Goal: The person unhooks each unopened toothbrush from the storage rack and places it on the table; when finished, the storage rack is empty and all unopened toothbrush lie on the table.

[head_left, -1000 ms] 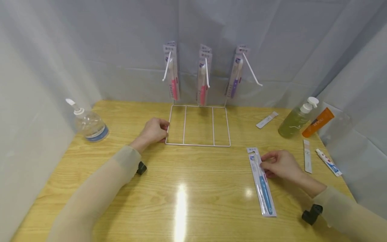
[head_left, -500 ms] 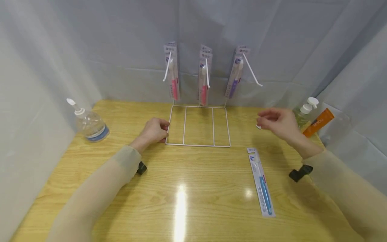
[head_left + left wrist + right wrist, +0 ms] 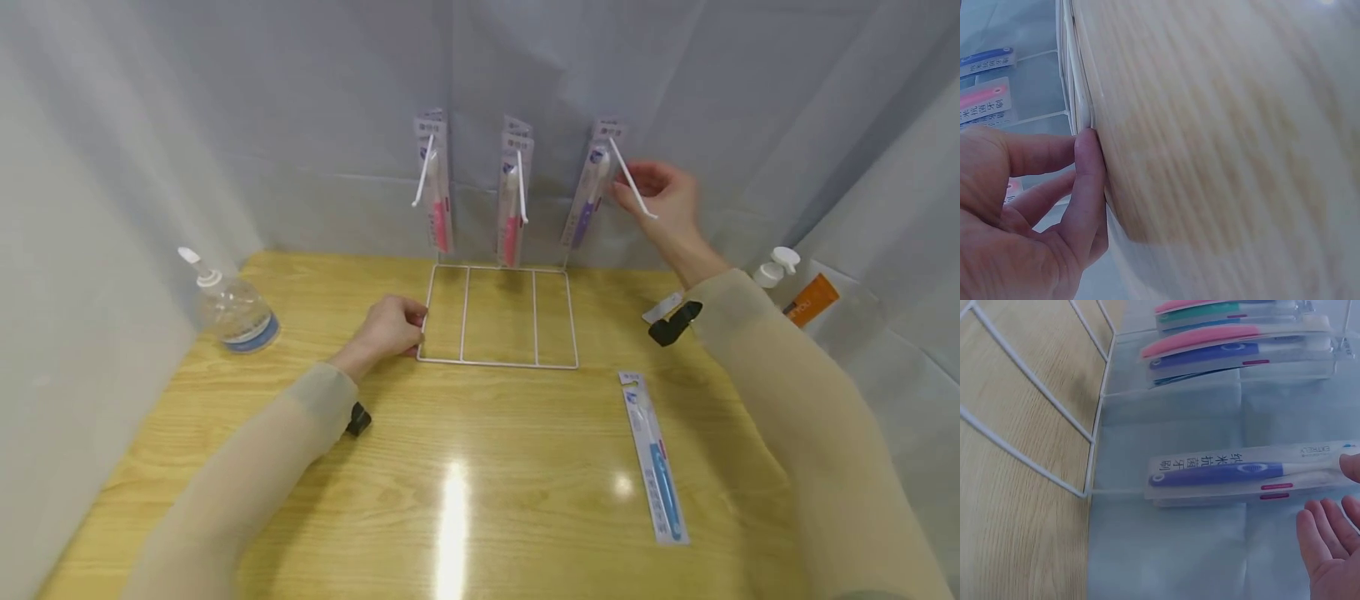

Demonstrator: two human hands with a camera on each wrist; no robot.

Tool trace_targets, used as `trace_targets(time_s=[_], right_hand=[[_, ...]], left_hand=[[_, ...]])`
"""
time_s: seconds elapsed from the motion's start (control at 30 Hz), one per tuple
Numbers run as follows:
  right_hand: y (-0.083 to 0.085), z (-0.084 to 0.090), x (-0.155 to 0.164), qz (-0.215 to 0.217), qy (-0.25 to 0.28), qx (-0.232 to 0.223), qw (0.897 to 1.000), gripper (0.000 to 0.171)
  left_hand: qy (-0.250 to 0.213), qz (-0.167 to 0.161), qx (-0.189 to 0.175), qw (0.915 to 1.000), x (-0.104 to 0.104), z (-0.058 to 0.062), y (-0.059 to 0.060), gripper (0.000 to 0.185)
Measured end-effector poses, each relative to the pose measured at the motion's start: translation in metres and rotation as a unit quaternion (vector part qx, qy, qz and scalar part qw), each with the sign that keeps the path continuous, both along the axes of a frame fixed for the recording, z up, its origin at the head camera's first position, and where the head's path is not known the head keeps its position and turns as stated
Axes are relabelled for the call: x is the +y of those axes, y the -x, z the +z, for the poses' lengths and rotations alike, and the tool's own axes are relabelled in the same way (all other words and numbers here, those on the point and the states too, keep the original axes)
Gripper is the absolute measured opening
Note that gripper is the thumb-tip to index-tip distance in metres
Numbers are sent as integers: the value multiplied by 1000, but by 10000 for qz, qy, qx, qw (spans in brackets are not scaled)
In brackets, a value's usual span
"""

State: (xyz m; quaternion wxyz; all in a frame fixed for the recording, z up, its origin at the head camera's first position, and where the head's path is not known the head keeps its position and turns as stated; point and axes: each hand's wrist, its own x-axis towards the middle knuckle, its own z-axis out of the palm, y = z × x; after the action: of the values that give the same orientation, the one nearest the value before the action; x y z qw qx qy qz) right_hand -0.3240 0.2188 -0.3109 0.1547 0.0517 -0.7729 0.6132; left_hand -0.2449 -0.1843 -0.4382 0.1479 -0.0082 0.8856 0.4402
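Note:
A white wire rack (image 3: 498,362) stands at the back of the wooden table (image 3: 480,500), with three hooks holding toothbrush packs: two pink (image 3: 437,196) (image 3: 512,200) and one purple (image 3: 587,200). My left hand (image 3: 390,327) pinches the rack's left base wire (image 3: 1080,94) between fingertips (image 3: 1088,162). My right hand (image 3: 663,196) is raised beside the right hook (image 3: 632,182), fingers relaxed, holding nothing. In the right wrist view my fingers (image 3: 1325,550) hover just by the purple pack (image 3: 1241,478). A blue toothbrush pack (image 3: 655,458) lies flat on the table.
A clear pump bottle (image 3: 234,310) stands at the left. At the right are a second pump bottle (image 3: 776,262), an orange tube (image 3: 810,300) and a small sachet (image 3: 660,307). Grey cloth hangs behind and at both sides.
My right hand let go of the blue toothbrush pack on the table and rose up to the right hook. The left hand stayed on the rack base.

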Motion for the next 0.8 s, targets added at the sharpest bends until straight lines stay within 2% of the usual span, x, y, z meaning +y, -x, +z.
trace_targets(time_s=[0.23, 0.47, 0.6, 0.8], right_hand=[[13, 1, -14, 53, 433, -28, 9990, 18], [19, -2, -24, 64, 772, -45, 9970, 32], [21, -3, -26, 85, 953, -3, 9954, 33], [14, -1, -18, 349, 1219, 129, 9918, 28]], left_hand=[[45, 60, -32, 10000, -2, 0, 1, 62], [88, 68, -10, 9999, -4, -1, 2, 61], [97, 47, -4, 9999, -4, -1, 2, 61], [119, 21, -6, 9999, -3, 1, 2, 62]])
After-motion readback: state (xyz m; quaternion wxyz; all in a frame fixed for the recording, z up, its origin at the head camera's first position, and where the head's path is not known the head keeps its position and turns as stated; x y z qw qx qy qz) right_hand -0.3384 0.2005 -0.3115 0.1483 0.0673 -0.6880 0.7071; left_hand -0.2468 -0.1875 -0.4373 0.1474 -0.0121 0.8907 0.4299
